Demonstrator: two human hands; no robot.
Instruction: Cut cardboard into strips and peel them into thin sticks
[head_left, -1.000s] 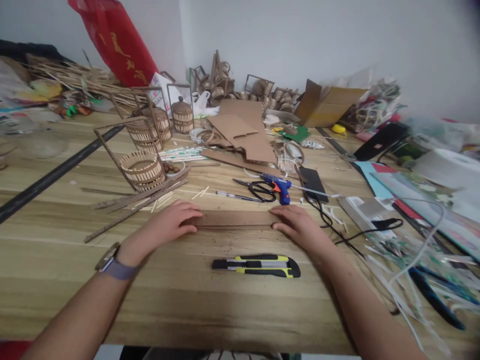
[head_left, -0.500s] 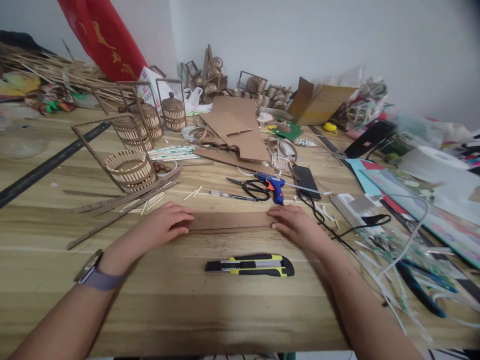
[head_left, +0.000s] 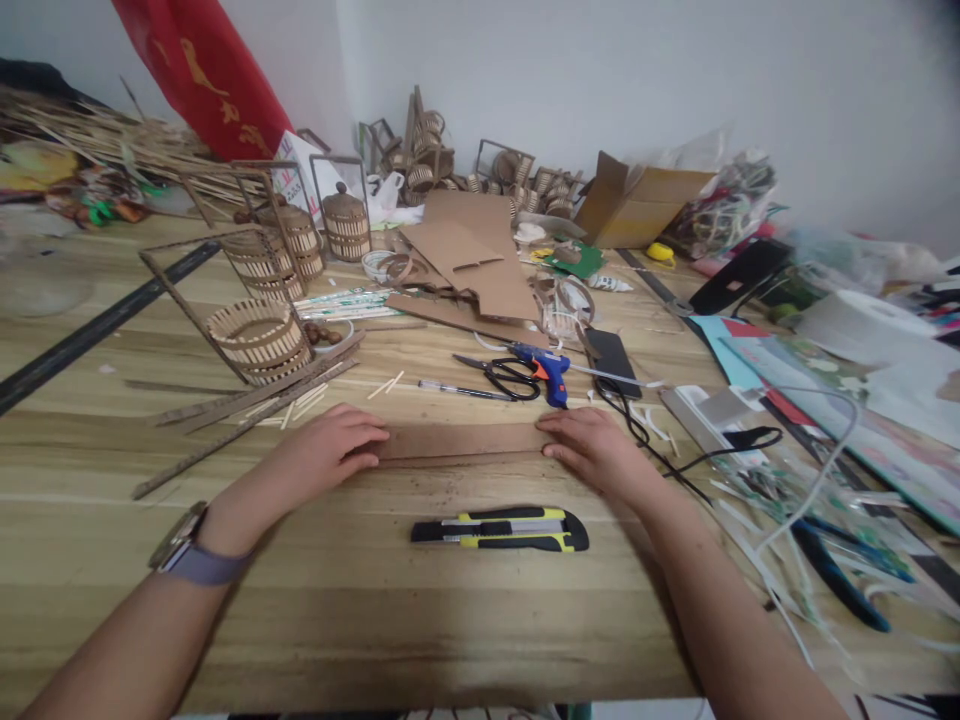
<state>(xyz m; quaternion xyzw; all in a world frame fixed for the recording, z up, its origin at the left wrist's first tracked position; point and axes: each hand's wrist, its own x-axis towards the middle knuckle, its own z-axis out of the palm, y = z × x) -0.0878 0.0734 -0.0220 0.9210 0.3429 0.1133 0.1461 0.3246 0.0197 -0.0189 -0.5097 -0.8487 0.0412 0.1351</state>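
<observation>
A flat brown cardboard strip (head_left: 463, 442) lies crosswise on the wooden table between my hands. Its left end is pinched by my left hand (head_left: 337, 445), thumb in front and fingers over the back edge. My right hand (head_left: 589, 447) grips the right end in the same way. Closer to me rests a yellow and black utility knife (head_left: 499, 529), apart from both hands. Beyond the strip are a pen (head_left: 465, 390), black-handled scissors (head_left: 510, 378) and a blue glue gun (head_left: 551, 372).
Small slatted baskets (head_left: 259, 340) with tall handles stand at the left, by dark wood strips (head_left: 247, 400). Cardboard sheets (head_left: 480, 250) lie at the back. On the right are a black phone (head_left: 611, 362), a power strip (head_left: 709, 425), cables and blue-handled pliers (head_left: 840, 575).
</observation>
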